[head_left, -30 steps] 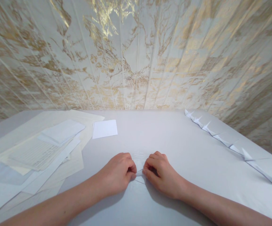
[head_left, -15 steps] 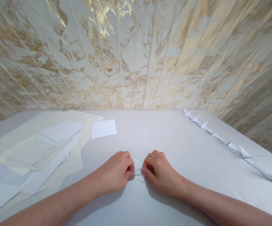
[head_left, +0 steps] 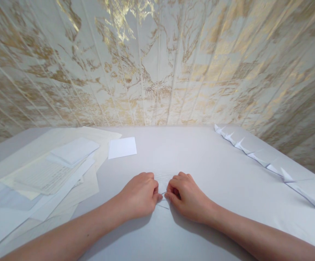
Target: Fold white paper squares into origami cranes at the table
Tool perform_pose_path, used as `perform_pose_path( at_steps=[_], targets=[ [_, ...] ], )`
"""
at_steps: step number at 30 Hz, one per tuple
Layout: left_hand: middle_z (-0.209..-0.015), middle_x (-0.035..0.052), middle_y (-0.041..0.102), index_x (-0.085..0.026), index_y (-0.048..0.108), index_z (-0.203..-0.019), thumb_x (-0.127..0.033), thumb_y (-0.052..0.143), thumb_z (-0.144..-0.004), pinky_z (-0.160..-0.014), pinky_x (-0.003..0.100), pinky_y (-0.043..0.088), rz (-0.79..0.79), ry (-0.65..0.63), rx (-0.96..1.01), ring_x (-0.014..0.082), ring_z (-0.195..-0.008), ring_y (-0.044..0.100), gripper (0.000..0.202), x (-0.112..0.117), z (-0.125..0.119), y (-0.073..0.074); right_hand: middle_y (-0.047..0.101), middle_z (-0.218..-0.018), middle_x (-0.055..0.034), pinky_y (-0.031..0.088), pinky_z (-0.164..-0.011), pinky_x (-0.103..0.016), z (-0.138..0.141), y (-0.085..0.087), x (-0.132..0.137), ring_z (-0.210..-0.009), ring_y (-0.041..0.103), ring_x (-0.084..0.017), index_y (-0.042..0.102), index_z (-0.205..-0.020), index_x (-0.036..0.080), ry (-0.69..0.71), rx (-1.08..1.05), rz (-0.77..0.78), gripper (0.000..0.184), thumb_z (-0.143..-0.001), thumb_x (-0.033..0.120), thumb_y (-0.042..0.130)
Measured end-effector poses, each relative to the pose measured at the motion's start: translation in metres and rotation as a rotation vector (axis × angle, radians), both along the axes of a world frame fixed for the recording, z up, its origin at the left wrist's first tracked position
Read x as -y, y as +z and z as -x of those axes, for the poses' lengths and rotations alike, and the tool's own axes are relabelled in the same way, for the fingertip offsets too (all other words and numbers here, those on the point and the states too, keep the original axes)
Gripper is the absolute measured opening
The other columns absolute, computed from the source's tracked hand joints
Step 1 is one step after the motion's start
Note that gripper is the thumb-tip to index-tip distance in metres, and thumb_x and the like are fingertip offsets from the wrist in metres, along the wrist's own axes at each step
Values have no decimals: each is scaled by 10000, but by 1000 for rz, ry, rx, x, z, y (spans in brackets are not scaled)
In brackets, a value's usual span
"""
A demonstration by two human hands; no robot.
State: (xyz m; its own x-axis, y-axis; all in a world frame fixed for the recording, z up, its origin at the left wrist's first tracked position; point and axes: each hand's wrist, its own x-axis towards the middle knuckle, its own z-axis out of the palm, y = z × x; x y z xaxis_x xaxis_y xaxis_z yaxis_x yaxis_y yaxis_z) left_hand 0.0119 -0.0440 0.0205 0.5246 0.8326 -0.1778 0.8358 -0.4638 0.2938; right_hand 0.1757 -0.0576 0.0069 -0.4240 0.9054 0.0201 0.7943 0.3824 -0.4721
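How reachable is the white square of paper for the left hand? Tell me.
Probably yes: nothing shows between the left hand and the white square of paper, and nothing covers it. The hand seems to pinch a small paper, which might need releasing first.

"What stands behind the bench (head_left: 184, 152)?"

"A whitish wall covering (head_left: 89, 98) with a gold and brown pattern (head_left: 130, 21), branching like trees in places. Lines run up and down it; whether they're folds or seams, I can't tell."

"And the bench itself?"

"Pale and smooth, with a faint bluish cast. Its far edge runs along the foot of the covering."

"How's the light?"

"Soft over the bench. The gold glints brightest near the top middle, and the covering looks darker toward the far right."
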Motion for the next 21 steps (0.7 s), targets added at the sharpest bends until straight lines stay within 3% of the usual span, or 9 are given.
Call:
perform_pose_path(
  at_steps=[21],
  targets=[
    [-715, 66, 579, -159, 615, -619, -274, 506, -757, -622, 306, 385, -34, 17, -2, 194, -699, 545, 210, 4, -2, -2, 531, -603, 18, 302, -674, -272, -5, 0, 1, -685, 452, -142, 521, -637, 169, 17, -69, 11, 98, -697, 91, 523]
  ],
)
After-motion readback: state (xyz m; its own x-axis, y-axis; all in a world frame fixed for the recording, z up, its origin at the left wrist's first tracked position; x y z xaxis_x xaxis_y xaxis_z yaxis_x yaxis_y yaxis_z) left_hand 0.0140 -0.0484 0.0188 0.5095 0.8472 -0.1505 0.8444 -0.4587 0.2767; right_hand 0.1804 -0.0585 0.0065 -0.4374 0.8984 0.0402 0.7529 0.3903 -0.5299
